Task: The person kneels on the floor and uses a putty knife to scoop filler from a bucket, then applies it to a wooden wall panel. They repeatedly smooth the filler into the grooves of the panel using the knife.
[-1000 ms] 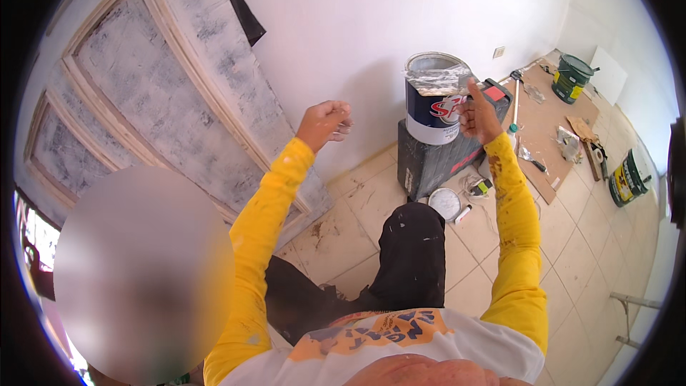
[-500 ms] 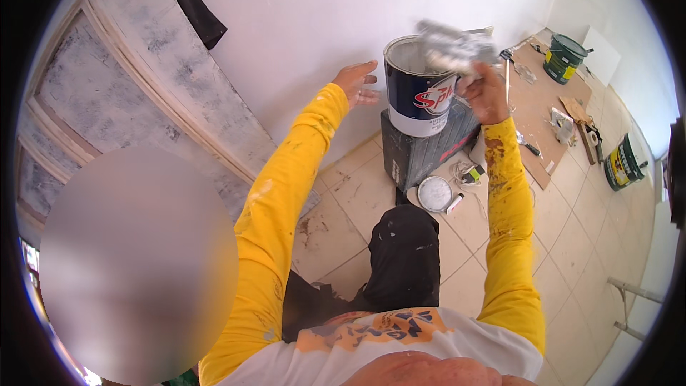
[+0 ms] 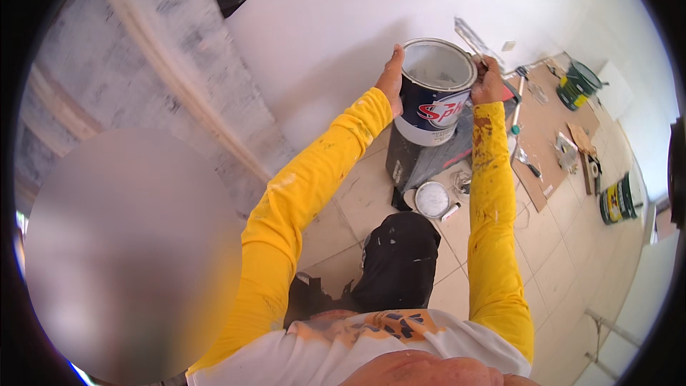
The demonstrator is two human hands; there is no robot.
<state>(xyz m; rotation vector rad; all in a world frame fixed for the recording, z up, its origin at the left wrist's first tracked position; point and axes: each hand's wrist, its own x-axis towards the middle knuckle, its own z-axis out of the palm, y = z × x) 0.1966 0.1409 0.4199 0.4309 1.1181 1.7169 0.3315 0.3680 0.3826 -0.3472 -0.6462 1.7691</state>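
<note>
A large dark blue and white paint can, with no lid on, stands at centre, above a dark grey box. Its inside is whitish; whether its base rests on the box I cannot tell. My left hand grips the can's left side, the thumb up by the rim. On the opposite side my right hand is closed close against the can. A flat metal trowel smeared with white juts out behind that hand, apparently held in it. The fingers of my right hand are partly hidden.
A white-smeared round lid and a marker lie on the tiles. Brown board at right carries tools and scraps. Two dark green buckets stand beyond. A panelled door leans at left, by a white wall.
My left hand has moved from beside the can onto its side. My right hand has brought the trowel down from over the can's mouth to its right side. The view has shifted slightly.
</note>
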